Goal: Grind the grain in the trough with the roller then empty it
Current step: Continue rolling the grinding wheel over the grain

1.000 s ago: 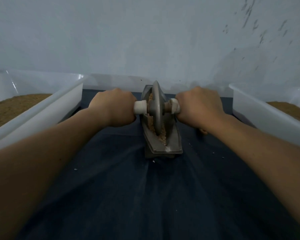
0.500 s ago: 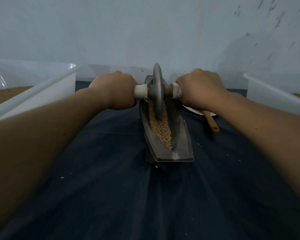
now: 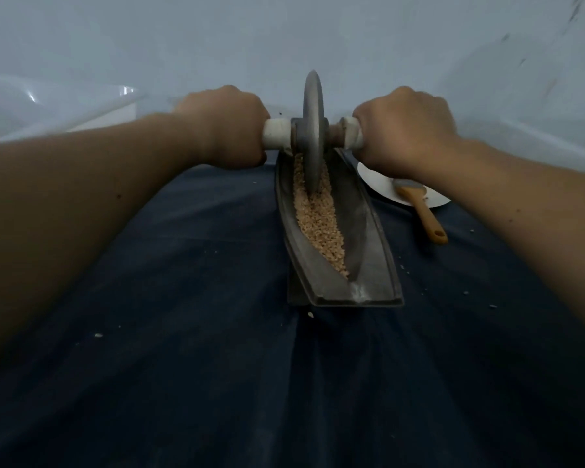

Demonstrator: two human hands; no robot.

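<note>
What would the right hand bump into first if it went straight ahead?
Probably the pale wall. The right hand, gripping the roller handle, has nothing showing beyond it before that wall, though depth is hard to judge.

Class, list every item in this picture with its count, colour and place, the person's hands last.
trough: one, grey, middle of cloth
grain: one heap, tan, in trough
roller: one, grey disc, white handles, in trough's far part
plate: one, white, right of trough
brush: one, yellow handle, across plate's edge
cloth: one, dark blue, under trough and plate
bin: one, white, far left
left hand: one, gripping roller's left handle
right hand: one, gripping roller's right handle
</note>
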